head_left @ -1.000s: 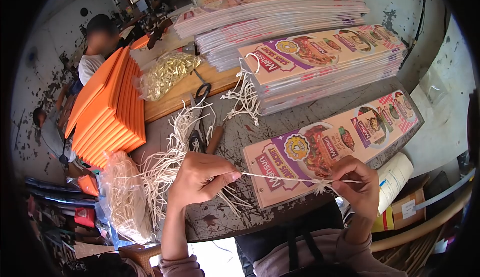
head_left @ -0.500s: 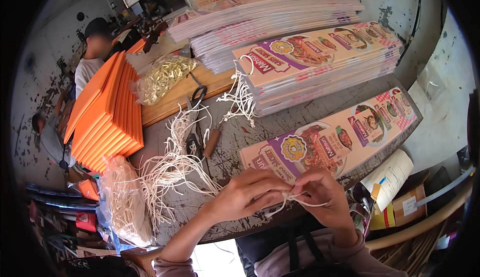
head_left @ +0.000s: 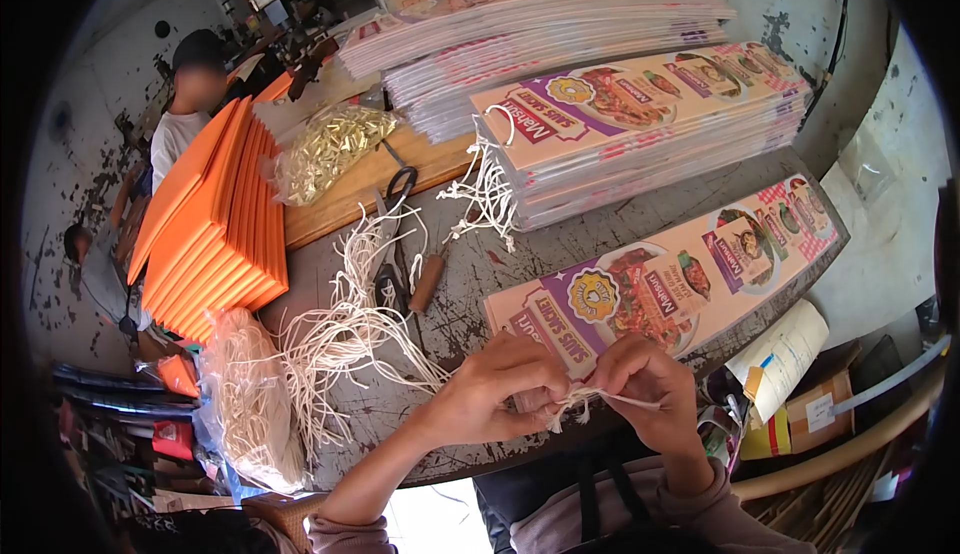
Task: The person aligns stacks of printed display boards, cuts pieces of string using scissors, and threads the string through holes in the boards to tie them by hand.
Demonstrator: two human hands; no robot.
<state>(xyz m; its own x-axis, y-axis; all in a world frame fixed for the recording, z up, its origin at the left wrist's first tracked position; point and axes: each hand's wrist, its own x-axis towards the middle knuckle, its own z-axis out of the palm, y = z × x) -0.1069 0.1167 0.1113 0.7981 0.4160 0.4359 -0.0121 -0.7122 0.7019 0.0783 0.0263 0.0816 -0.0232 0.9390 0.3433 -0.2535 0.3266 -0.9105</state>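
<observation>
Near the table's front edge, my left hand (head_left: 503, 386) and my right hand (head_left: 650, 386) are close together, each pinching a short white string (head_left: 578, 394). A small knot or bunch in the string shows between my fingertips, with loose ends hanging below. Just beyond my hands lies a long printed card (head_left: 690, 264), its near left corner partly hidden by my fingers. To the left a loose pile of white strings (head_left: 355, 339) spreads over the table. Behind the card stands a stack of similar printed cards (head_left: 640, 134), with knotted strings (head_left: 487, 194) hanging from its left end.
Scissors (head_left: 402, 182), a wooden-handled tool (head_left: 427, 284) and a bag of gold-coloured metal pieces (head_left: 340, 149) lie mid-table. Orange folded pieces (head_left: 215, 234) and a bag of string (head_left: 250, 404) sit left. Another card stack (head_left: 550, 44) is behind. A person (head_left: 190, 104) is at far left.
My fingers have shifted along the string, and its knot looks drawn tighter. The loose end that stuck out below my left hand now hangs closer to the knot.
</observation>
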